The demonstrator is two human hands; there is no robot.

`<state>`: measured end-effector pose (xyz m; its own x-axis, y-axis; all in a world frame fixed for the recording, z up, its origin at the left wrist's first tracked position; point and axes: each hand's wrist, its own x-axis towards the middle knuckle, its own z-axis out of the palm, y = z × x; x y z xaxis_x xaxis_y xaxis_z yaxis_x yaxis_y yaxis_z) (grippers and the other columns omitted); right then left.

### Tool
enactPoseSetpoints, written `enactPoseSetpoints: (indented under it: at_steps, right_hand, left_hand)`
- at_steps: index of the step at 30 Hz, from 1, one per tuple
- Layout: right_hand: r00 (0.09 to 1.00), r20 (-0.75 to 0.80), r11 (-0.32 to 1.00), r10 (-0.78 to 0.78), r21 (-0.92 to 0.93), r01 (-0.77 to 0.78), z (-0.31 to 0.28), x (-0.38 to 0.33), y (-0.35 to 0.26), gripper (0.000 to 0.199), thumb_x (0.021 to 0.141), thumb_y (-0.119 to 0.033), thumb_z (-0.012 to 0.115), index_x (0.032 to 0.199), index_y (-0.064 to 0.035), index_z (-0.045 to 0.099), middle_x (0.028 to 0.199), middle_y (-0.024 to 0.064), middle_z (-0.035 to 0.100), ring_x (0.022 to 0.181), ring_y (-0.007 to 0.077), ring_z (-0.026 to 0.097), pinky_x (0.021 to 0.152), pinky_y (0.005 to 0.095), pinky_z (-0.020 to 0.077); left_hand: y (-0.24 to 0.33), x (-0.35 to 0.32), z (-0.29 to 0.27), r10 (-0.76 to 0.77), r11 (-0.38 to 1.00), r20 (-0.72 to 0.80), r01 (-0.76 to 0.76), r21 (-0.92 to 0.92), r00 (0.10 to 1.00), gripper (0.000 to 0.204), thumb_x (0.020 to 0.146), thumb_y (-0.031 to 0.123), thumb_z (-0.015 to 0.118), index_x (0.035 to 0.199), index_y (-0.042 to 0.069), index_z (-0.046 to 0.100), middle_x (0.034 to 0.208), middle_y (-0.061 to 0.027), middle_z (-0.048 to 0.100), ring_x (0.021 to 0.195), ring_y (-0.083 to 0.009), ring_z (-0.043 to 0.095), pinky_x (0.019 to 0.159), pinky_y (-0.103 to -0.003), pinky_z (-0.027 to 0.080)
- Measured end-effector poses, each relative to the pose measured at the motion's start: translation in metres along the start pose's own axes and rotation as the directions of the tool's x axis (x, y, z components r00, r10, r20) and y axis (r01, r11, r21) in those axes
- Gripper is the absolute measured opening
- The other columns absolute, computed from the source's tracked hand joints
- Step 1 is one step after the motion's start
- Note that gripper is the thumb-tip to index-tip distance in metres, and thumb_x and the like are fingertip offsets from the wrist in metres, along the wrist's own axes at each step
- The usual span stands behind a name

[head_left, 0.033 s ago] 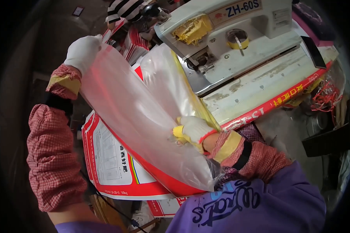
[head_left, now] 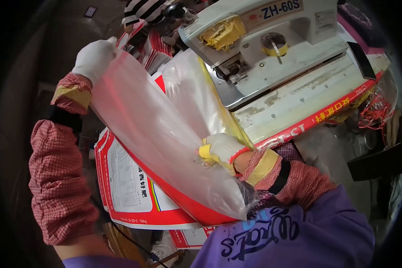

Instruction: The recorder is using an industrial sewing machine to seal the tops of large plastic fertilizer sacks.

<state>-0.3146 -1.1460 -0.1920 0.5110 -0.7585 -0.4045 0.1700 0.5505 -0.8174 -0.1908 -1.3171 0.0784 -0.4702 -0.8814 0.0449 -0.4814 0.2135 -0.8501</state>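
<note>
While the sewing machine (head_left: 272, 40) fills the upper right on its pale worktop (head_left: 299, 102), a big clear plastic liner bag (head_left: 161, 134) stretches diagonally across the middle, between both hands. Under it lies a red-and-white printed woven sack (head_left: 129, 187), liner partly tucked into its red edge. Left hand (head_left: 94, 58), white glove, is up at top left, closed on the liner's upper corner, arm raised. Right hand (head_left: 223, 149), white glove with yellow fingertips, sits lower centre, fingers pinching the liner's right edge near the worktop's front edge. Liner hangs taut from left hand down to right. Red tape strip (head_left: 317, 118) runs along the worktop edge. Tangled red thread (head_left: 375, 111) at far right.
</note>
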Motion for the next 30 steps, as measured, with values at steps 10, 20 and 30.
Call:
enactPoseSetpoints:
  at_steps: [10, 20, 30]
  right_hand:
    - [0.869, -0.061, 0.757, -0.491, -0.524, 0.391, 0.028, -0.026, -0.028, 0.021, 0.081, -0.018, 0.049, 0.096, -0.0052, 0.054, 0.086, 0.0143, 0.060, 0.076, 0.0300, 0.059, 0.060, 0.0378, 0.0458]
    - [0.926, -0.377, 0.998, 0.005, 0.055, 0.018, -0.108, -0.126, 0.083, 0.024, 0.082, -0.011, 0.056, 0.104, -0.0034, 0.058, 0.082, 0.0037, 0.062, 0.074, 0.0100, 0.056, 0.069, 0.0240, 0.0452]
    - [0.826, -0.519, 0.956, -0.219, -0.285, 0.075, -0.088, -0.139, 0.066, 0.028, 0.082, -0.011, 0.054, 0.109, -0.0072, 0.059, 0.074, 0.0080, 0.062, 0.069, 0.0125, 0.059, 0.064, 0.0249, 0.0460]
  left_hand:
    - [0.042, 0.069, 0.056, -0.376, 0.910, -0.106, 0.345, -0.232, 0.921, 0.018, 0.074, 0.016, 0.053, 0.084, 0.005, 0.064, 0.089, -0.0190, 0.063, 0.089, -0.0336, 0.060, 0.078, -0.039, 0.049]
    - [0.241, 0.047, 0.128, 0.039, 0.871, -0.620, -0.330, -0.363, 0.784, 0.013, 0.073, 0.010, 0.049, 0.079, 0.011, 0.061, 0.075, -0.0087, 0.059, 0.066, -0.0281, 0.058, 0.057, -0.039, 0.047]
    - [0.240, 0.051, 0.162, -0.159, 0.293, -0.505, -0.448, -0.845, 0.848, 0.014, 0.065, 0.011, 0.066, 0.078, 0.010, 0.063, 0.074, -0.0117, 0.059, 0.071, -0.0295, 0.058, 0.059, -0.036, 0.045]
